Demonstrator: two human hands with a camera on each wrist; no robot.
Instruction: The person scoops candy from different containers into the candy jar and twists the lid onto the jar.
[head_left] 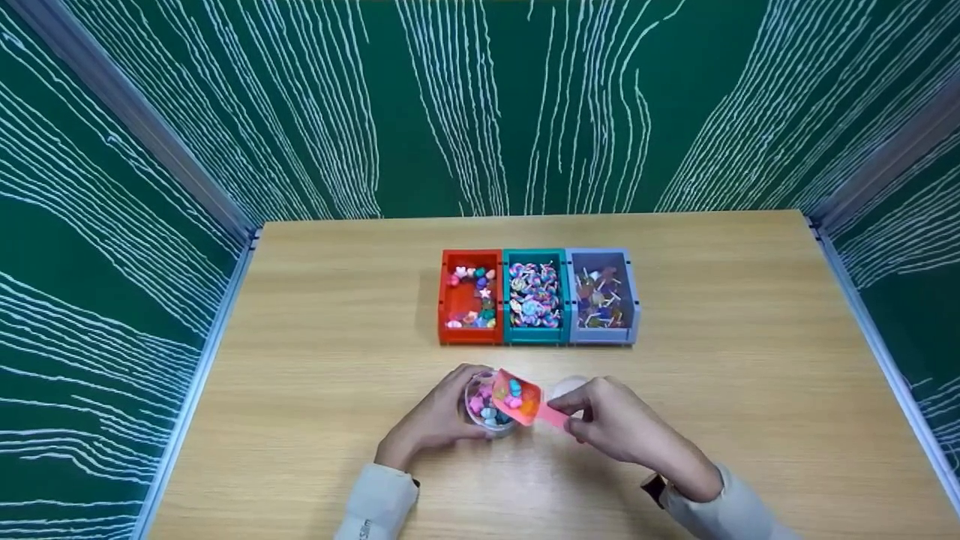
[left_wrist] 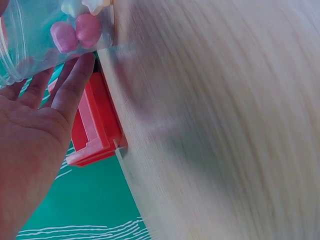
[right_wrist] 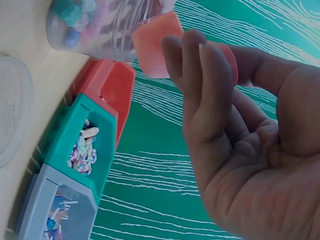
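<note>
My left hand holds a clear plastic jar round its side, thumb on the near side and fingers on the far side. Pink, blue and pale charms lie inside it. Between thumb and fingers, my right hand pinches the handle of a pink-red scoop. Several small charms sit in the scoop's bowl, which is tilted at the jar's mouth. A clear round lid lies on the table beside the right hand, partly hidden by it in the head view.
Behind the hands stand three joined bins: a red bin with charms, a teal bin with striped swirl pieces, and a grey-lilac bin with small stick-like pieces. Green walls with white lines edge the wooden table.
</note>
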